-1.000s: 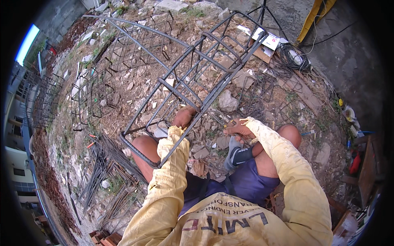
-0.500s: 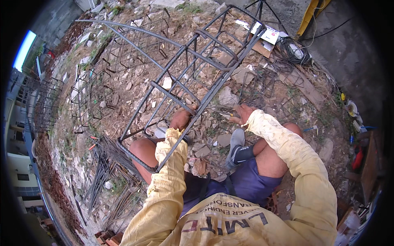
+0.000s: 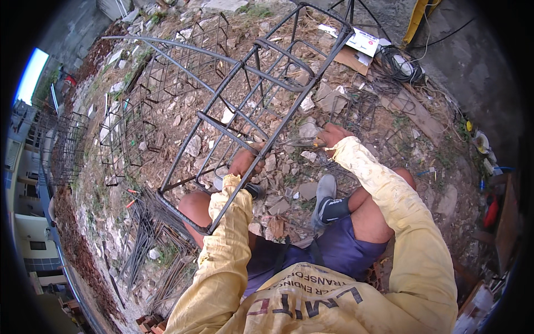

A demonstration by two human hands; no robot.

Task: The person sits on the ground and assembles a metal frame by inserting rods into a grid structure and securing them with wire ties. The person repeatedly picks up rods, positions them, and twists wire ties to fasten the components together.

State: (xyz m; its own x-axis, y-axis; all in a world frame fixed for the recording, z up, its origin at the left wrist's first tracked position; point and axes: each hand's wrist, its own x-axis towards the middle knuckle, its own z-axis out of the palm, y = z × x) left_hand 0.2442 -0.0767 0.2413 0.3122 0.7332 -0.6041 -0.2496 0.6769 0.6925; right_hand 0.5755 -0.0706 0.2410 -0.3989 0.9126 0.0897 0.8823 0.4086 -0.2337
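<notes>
A long cage of dark ribbed steel rebar [image 3: 186,146] lies slanted in front of me, its near end over my left knee. My left hand [image 3: 245,162] reaches in between the bars and is closed at the cage's right-hand long bar, by a stirrup [image 3: 227,129]; the bar partly hides its fingers. In my right hand [image 3: 334,135] is a pair of pincers [image 3: 303,142], held by the handles. Their jaws point left at the same long bar, close to the left hand. Whether they grip tie wire there is too small to tell.
Broken stone and rubble cover the ground. More rebar cages [image 3: 125,133] lie to the left, with a bundle of steel rods [image 3: 142,239] beside my left knee. Beyond my right hand are a coil of black cable [image 3: 401,64], cardboard [image 3: 354,59] and a plank [image 3: 414,114].
My right hand has moved slightly up and away from me, and the pincers now lie more level. The left hand stays at the bar. The cage sits slightly further left in view.
</notes>
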